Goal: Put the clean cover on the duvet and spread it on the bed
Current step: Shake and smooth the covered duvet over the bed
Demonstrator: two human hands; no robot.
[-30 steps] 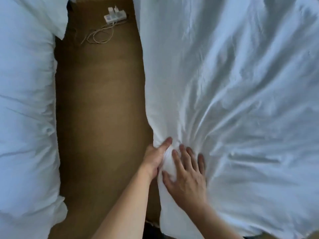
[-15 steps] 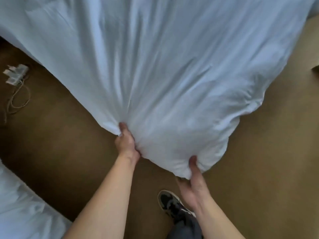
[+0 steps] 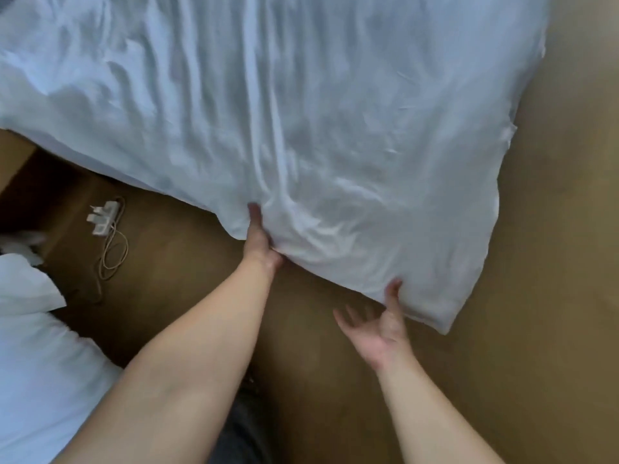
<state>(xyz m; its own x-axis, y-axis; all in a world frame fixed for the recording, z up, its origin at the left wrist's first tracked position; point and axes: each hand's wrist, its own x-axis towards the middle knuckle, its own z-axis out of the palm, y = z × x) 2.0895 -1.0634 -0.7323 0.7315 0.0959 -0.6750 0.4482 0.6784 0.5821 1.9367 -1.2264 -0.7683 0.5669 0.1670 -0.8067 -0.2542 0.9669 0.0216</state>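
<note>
Head view: left hand (image 3: pixel 259 241) pinches near edge of white duvet (image 3: pixel 318 128), thumb on top; right hand (image 3: pixel 382 326) splayed, fingertips touching hem nr corner, holding nothing. Duvet overhangs brown floor (image 3: pixel 552 229). Soft, light, floppy; prob. best gripped at corners.

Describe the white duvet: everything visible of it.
The duvet is white, soft-looking fabric, creased in long folds that run away from the camera. It fills the upper picture, its near corner showing against the brown floor. The left hand grips its near edge, thumb on top; the open right hand touches the edge near the corner with its thumb.
</note>
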